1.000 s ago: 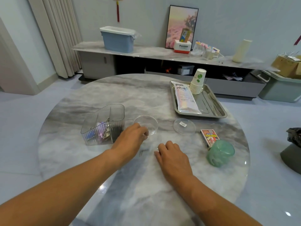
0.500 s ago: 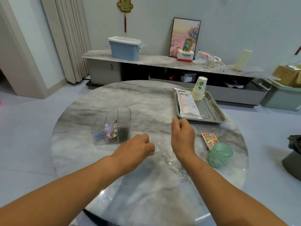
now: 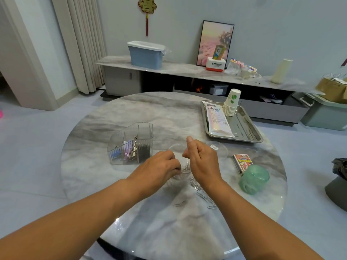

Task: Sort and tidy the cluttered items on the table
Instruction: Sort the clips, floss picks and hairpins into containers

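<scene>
Both hands (image 3: 180,164) at clear dish (image 3: 178,149) holding paperclips (image 3: 185,168)

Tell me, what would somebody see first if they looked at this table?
First, two hands meeting in the middle of the round marble table: the left hand holds a small clear dish, and the right hand hovers over it. Silver paper clips lie scattered just in front. A green cup lies tipped over at the right, and a metal tray with stacked paper cups sits behind.
</scene>
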